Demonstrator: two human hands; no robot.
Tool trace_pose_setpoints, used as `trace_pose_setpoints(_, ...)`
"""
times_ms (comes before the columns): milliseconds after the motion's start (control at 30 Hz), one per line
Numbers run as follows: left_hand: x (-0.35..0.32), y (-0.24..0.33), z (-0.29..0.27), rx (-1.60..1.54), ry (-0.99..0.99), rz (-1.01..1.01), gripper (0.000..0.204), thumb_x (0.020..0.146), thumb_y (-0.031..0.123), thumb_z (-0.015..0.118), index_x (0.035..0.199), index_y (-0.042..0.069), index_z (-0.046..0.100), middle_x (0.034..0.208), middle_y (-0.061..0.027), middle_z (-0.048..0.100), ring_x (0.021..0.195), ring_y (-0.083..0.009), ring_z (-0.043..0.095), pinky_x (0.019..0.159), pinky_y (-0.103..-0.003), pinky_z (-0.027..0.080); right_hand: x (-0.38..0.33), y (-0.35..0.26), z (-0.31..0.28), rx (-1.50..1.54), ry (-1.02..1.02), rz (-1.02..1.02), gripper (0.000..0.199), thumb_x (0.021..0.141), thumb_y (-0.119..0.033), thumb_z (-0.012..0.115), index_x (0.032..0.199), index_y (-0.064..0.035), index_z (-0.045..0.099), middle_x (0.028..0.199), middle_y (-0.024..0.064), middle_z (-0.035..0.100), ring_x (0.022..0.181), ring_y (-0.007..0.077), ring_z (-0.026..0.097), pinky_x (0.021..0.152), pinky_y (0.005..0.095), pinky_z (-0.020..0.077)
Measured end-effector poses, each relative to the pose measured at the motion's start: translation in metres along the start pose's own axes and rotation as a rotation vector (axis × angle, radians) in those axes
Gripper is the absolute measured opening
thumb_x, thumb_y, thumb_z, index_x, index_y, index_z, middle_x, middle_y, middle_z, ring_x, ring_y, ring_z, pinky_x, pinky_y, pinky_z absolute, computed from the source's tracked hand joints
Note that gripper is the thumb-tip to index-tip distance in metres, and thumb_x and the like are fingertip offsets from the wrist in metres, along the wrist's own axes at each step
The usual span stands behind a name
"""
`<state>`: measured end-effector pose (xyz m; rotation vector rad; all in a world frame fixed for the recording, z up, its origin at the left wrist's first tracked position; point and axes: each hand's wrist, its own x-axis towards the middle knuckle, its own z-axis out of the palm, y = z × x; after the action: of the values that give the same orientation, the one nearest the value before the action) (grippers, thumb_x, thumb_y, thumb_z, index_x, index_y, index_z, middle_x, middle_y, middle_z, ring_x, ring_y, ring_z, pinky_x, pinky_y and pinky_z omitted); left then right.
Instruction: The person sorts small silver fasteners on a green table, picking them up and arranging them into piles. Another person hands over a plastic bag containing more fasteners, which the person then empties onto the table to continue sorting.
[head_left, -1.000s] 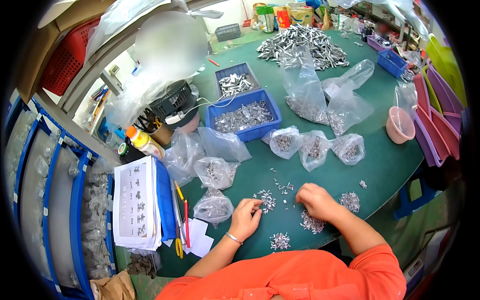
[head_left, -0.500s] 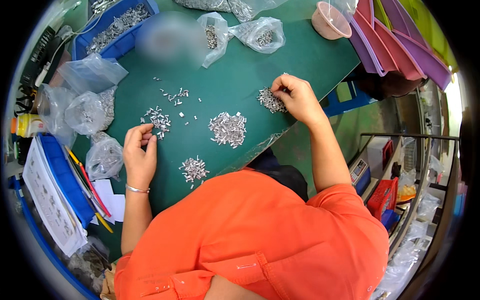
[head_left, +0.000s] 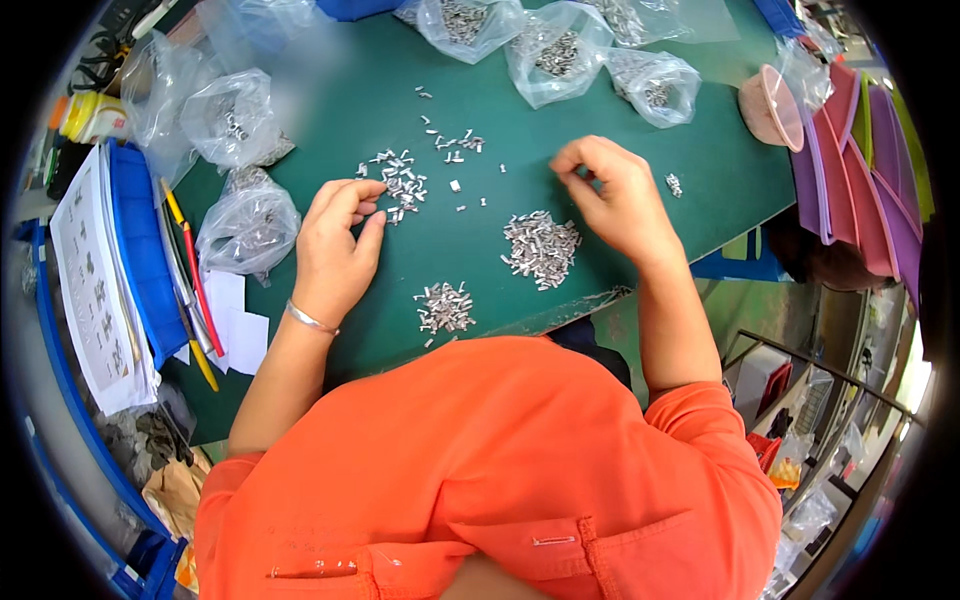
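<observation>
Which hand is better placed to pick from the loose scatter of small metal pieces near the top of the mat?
Probably the left hand: its fingertips already touch the scattered metal pieces. The right hand is curled farther off, between the larger pile and a few stray pieces.

Your right hand hides whatever its curled fingertips perhaps pinch; bags at the table's far edge are cropped.

place: small-parts workshop | evidence: green work mat, bagged metal pieces (many bags), stacked trays
</observation>
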<state>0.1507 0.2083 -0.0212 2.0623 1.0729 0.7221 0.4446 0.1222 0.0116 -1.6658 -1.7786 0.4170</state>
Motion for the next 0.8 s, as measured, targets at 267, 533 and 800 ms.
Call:
trace_pose_setpoints(267, -0.002, 0.003, 0.001, -0.025, 0.008, -0.026, 0.026, 0.082, -0.007, 0.065, 0.107, 0.001, 0.066, 0.103, -0.0087, 0.063, 0.087, -0.0172, 0.064, 0.077, -0.027, 0.052, 0.027, -0.007, 0.04, 0.035, -0.052, -0.091, 0.013, 0.076, 0.004, 0.066, 0.086, -0.0035, 0.061, 0.084, 0.0124, 0.062, 0.08, 0.0337, 0.061, 0.07, 0.0416, 0.05)
trace_pose_setpoints(533, 0.023, 0.027, 0.024, 0.106, 0.006, 0.39, 0.014, 0.074, 0.003, 0.075, 0.086, 0.007, 0.068, 0.083, -0.0057, 0.061, 0.078, -0.0249, 0.06, 0.069, -0.035, 0.048, 0.022, -0.025, 0.044, 0.204, -0.253, -0.13, 0.016, 0.073, 0.007, 0.061, 0.086, -0.0011, 0.06, 0.085, 0.0138, 0.061, 0.082, 0.0357, 0.061, 0.071, 0.0424, 0.0508)
trace_pose_setpoints(800, 0.022, 0.028, 0.047, 0.297, -0.077, 0.367, 0.014, 0.072, 0.007, 0.075, 0.083, 0.009, 0.066, 0.085, -0.0047, 0.058, 0.082, -0.0262, 0.056, 0.072, -0.038, 0.043, 0.02, -0.023, 0.043, 0.094, -0.273, -0.137, 0.013, 0.076, 0.006, 0.063, 0.086, -0.0013, 0.06, 0.085, 0.01, 0.063, 0.08, 0.029, 0.063, 0.067, 0.0388, 0.0507)
